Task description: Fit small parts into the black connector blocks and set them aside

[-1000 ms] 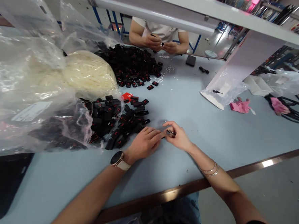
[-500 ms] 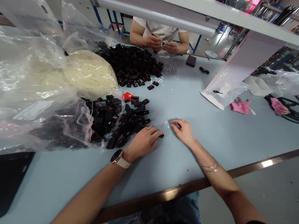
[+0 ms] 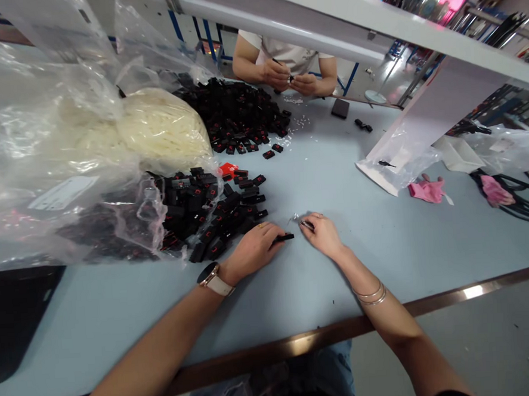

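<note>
Between the thumb and fingers of my left hand [image 3: 259, 246] is a small black plastic part [image 3: 285, 237], its end sticking out to the right. My right hand [image 3: 323, 233] is closed around a slim metal tool [image 3: 308, 224], mostly hidden by the fingers, so its kind is unclear. The two hands are close together but apart, low over the blue-grey table [image 3: 362, 258]. Just beyond them lie a few tiny white pieces [image 3: 295, 217]. To the left of my left hand is a heap of black parts [image 3: 230, 215] with red marks, spilling from a clear bag.
Large clear plastic bags [image 3: 80, 113] fill the left side, one holding pale yellow pieces [image 3: 164, 129]. Another black heap [image 3: 236, 113] lies farther back, near a co-worker's hands [image 3: 291, 80]. A pink glove [image 3: 426, 189] lies right. A shelf beam [image 3: 325, 15] crosses above.
The black part now sticks out farther from my left fingers. My right hand has turned and shifted slightly left, bringing the metal tool closer to that part.
</note>
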`<move>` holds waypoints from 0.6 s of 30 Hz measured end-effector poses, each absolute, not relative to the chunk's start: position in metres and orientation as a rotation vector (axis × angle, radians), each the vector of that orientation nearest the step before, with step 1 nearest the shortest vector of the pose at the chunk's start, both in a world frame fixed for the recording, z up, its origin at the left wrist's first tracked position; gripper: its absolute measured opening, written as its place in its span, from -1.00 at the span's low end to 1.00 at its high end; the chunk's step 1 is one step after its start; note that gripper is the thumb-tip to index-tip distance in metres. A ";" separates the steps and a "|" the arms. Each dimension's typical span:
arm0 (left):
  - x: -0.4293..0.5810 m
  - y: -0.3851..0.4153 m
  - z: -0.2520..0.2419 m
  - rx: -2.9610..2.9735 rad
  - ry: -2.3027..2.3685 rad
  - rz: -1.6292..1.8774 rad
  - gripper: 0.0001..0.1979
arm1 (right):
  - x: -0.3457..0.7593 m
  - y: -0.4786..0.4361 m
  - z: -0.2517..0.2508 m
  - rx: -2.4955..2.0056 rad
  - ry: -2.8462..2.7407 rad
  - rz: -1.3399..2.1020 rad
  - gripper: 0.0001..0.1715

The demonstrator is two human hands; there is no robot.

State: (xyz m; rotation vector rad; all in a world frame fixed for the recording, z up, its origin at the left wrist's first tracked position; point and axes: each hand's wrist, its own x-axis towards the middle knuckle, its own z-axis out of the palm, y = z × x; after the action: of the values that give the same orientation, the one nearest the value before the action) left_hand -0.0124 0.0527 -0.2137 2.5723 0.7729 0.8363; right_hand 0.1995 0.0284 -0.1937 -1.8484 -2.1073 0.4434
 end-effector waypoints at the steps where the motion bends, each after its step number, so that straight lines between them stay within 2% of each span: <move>1: -0.013 0.053 -0.214 2.571 0.771 0.843 -0.89 | 0.199 0.028 -0.193 -1.836 -2.092 0.455 -0.81; 18: -0.012 0.052 -0.210 2.604 0.786 0.826 -0.89 | 0.196 0.027 -0.194 -1.876 -2.084 0.381 -0.81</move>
State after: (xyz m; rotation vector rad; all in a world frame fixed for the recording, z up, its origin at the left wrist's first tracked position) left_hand -0.0120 0.0523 -0.2103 2.6035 0.7863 0.8263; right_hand 0.1957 0.0265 -0.1945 -1.8765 -2.0844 0.3808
